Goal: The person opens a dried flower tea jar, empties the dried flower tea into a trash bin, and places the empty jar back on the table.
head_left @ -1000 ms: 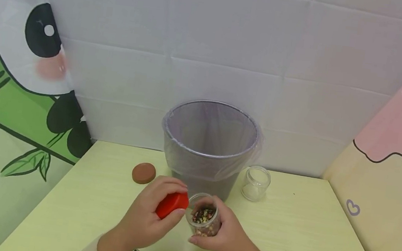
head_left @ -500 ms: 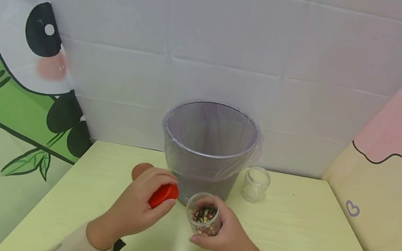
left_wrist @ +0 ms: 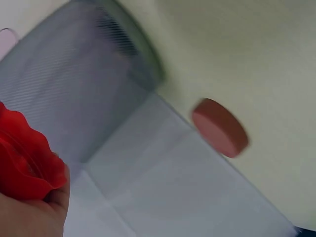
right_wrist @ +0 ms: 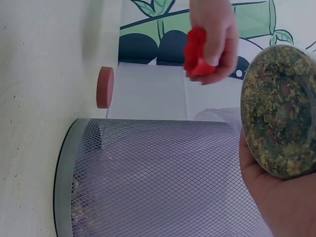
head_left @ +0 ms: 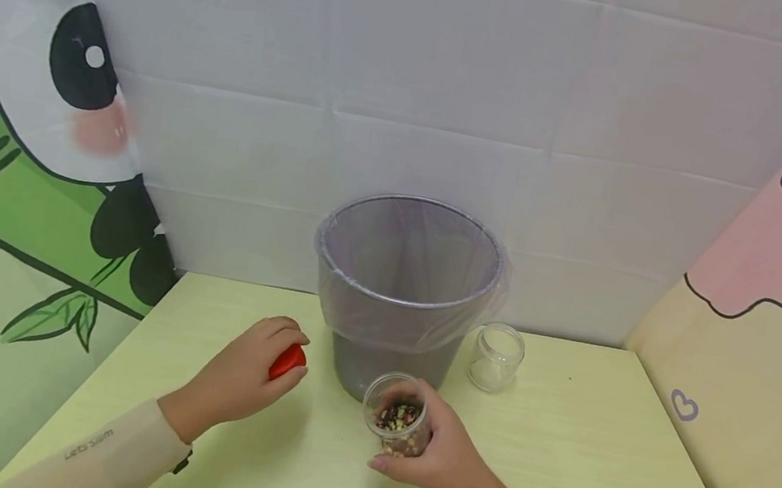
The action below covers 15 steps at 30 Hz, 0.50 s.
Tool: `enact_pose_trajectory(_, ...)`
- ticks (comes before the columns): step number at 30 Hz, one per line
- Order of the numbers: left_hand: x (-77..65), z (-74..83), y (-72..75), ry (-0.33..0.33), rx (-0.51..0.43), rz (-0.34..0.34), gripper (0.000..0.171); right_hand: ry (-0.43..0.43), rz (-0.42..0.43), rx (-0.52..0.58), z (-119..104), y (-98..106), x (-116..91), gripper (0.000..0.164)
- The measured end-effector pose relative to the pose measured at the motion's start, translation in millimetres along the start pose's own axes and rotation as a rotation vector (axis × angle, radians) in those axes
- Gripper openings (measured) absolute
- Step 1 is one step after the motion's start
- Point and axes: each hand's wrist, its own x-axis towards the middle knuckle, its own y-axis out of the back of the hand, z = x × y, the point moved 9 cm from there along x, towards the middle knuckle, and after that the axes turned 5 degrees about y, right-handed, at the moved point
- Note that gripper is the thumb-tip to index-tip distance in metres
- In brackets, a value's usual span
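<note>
My left hand (head_left: pixel 239 372) grips a red scalloped lid (head_left: pixel 288 362) above the left part of the table, its wavy rim plain in the left wrist view. My right hand (head_left: pixel 442 454) holds a clear jar (head_left: pixel 395 420) in front of the bin, fingers and thumb round its side. The jar has no lid on and contains mixed dried bits, dark, yellowish and reddish. Seen from below in the right wrist view, the dried bits (right_wrist: pixel 281 111) cover the jar's bottom. A round reddish-brown lid (left_wrist: pixel 220 127) lies on the table, hidden behind my left hand in the head view.
A grey mesh bin (head_left: pixel 384 357) lined with a clear plastic bag stands at the back middle of the pale yellow table (head_left: pixel 577 454). A second clear jar (head_left: pixel 497 358), without a lid, stands to its right. White sheeting (head_left: pixel 450 64) hangs behind.
My left hand has moved left with the red lid, away from the jar, and now covers the brown lid in the head view. My right hand and its jar have stayed nearly still.
</note>
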Motion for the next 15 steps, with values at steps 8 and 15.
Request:
enact_pose_trajectory(8,1.5,-58.2,-9.0,0.088,0.1,-0.108,0.028,0.002,0.014,-0.01,-0.7,2.7,0.7,0.061)
enact_pose_trajectory(15,6.6,-103.5,-9.6,0.158,0.185,-0.171,0.036,0.022,0.028,-0.021,-3.4,5.3,1.9,0.059)
